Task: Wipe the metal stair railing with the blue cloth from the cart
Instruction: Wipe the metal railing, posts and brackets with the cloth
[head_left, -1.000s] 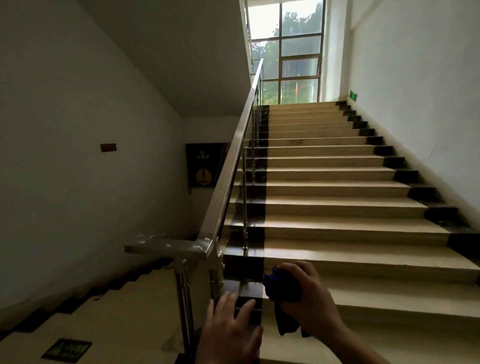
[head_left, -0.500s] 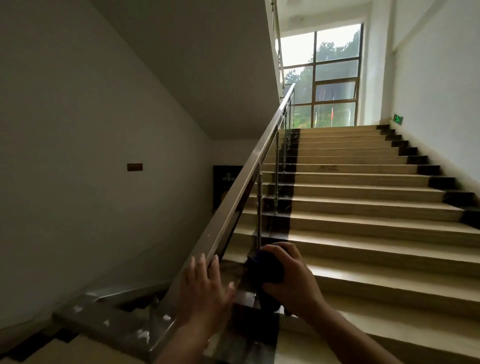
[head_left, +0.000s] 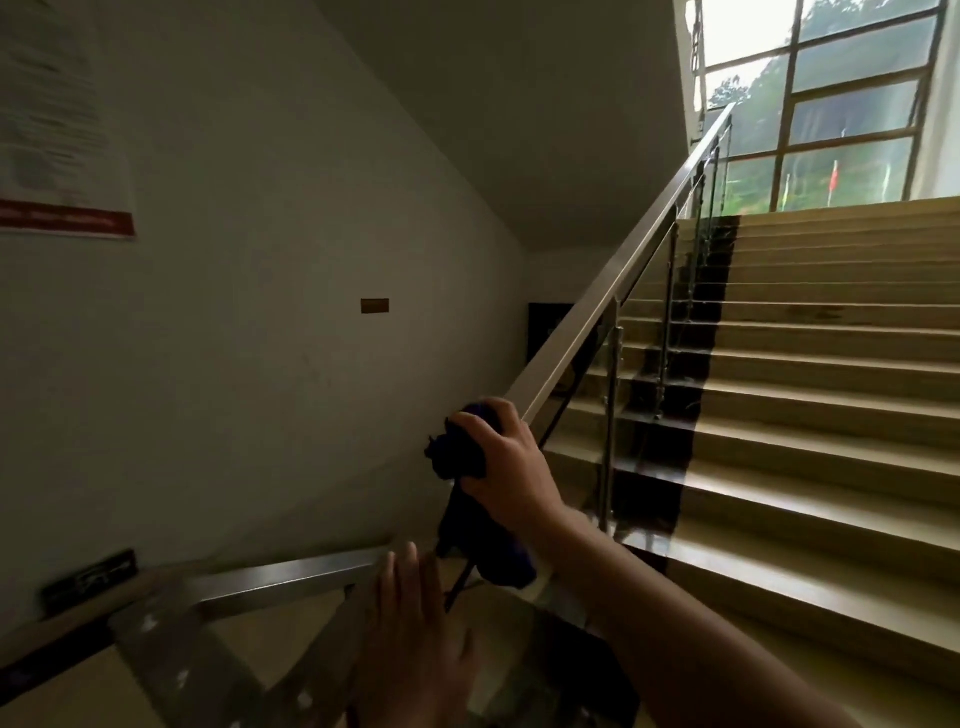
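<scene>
Two bare hands are in view in a dim stairwell. At the far left, a white paper notice with a red band (head_left: 62, 130) hangs on the pale grey wall (head_left: 260, 260), and further right on the same wall there is a small brown rectangular plate (head_left: 375, 306). Low on the wall, near the bottom left, sits a dark rectangular sign (head_left: 89, 576); its text is too blurred to read.

The brushed metal stair railing (head_left: 597, 306) has a flat horizontal part (head_left: 291, 574) at the bottom left and then rises diagonally to the upper right, toward the large window with brown frames (head_left: 831, 104). The left hand (head_left: 415, 639) is at the bottom centre, back toward the camera, fingers stretched and close together. It holds nothing; its fingertips (head_left: 408, 556) are at the end of the horizontal rail, but I cannot tell if they touch it.

Just above and to the right, the right hand (head_left: 511, 467) is closed around the dark blue crumpled cloth (head_left: 460, 452) and presses it on the low end of the sloped rail. The cloth bunches out to the left of the fingers, and a loose part hangs down below the palm, beside the wrist. Thin metal posts (head_left: 610, 415) stand under the rail. To the right, beige stone steps (head_left: 805, 415) with a dark strip along their left edge climb to the window.
</scene>
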